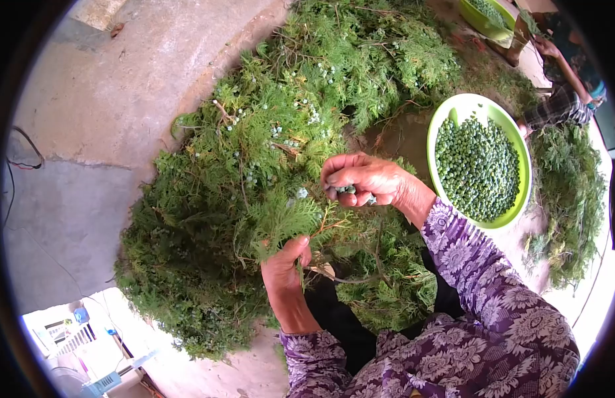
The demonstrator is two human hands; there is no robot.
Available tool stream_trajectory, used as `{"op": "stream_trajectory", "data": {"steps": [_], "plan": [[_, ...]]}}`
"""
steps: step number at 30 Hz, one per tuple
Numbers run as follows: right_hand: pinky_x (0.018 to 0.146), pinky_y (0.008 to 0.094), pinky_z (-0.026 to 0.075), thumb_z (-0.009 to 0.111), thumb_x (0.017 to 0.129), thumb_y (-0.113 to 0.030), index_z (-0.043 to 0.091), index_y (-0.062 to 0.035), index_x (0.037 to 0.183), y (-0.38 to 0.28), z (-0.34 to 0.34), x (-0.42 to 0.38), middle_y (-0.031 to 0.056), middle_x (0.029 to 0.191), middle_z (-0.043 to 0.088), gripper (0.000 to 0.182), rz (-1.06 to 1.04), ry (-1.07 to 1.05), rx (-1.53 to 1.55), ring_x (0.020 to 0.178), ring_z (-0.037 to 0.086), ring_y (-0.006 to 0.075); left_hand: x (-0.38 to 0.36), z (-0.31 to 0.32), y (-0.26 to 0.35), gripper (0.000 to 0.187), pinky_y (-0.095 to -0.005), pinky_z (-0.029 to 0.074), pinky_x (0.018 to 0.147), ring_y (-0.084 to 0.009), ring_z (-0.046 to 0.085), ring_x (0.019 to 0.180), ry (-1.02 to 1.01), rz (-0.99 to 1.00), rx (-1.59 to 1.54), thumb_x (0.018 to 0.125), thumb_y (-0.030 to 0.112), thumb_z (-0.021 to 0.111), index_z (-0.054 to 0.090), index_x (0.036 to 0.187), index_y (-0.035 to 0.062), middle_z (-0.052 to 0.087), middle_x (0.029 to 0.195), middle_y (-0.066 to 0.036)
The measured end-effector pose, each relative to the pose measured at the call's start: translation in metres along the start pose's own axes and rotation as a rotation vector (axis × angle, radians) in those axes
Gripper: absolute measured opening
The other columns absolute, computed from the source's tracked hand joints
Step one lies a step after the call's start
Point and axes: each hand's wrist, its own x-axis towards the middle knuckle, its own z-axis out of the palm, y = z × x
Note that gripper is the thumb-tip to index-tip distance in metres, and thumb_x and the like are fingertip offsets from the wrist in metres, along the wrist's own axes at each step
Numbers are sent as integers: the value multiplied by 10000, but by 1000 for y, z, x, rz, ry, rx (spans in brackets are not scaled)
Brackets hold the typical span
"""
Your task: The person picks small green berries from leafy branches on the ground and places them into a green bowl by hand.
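My left hand [286, 268] is closed around the stem of a feathery evergreen sprig [281, 215], thumb on top. Just above and to the right, my right hand [370, 180] is curled with several small bluish-green seed cones [347, 190] between its fingers and palm. Pale cones like these dot the large heap of cut evergreen branches [274, 119] in front of me. Right of my right hand stands a lime-green basin [432, 159] with many loose green cones [478, 169] in it.
At the upper right another person [563, 69] sits near a second green basin [468, 16] and holds greenery. More cut branches [569, 192] lie at the right. Concrete floor [121, 86] borders the heap on the left, with a dark cable [32, 162] at the edge.
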Motion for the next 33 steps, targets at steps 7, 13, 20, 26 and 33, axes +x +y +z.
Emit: {"op": "stream_trajectory", "data": {"steps": [7,13,20,26,33], "plan": [[400,169,322,696,715,-418,582,-64,835,7,12,-2,-40,590,493,391,208,-23,-553,473,419,36,1,10,-2,367,-236,348,408,-127,470,472,-94,115,248,667,-11,692,505,983,-11,560,719,-84],[370,178,293,665,751,-214,592,-65,780,4,16,-4,-42,571,487,169,178,118,-497,461,409,30,0,14,-3,325,-218,371,439,-97,500,546,-36,146,168,687,26,708,522,952,-3,587,793,-53],[309,147,312,553,790,-126,570,-36,818,-16,-4,-5,16,635,540,96,-57,385,41,442,447,34,-3,-10,-29,343,-282,507,647,-152,584,690,-3,331,41,663,-96,669,529,960,2,597,849,-65],[346,122,302,599,804,-373,607,-120,917,-5,7,-5,-17,738,555,277,188,237,-317,482,424,27,-2,-8,-24,309,-262,494,638,-123,580,709,-126,311,195,674,-88,671,560,950,-3,606,832,-48],[472,180,360,726,681,-375,629,-96,919,-3,16,-7,-42,800,553,379,176,41,-482,590,439,41,-3,-3,-19,221,-218,463,614,-78,564,692,-168,276,387,697,-62,671,608,902,-5,622,801,-29]]}}
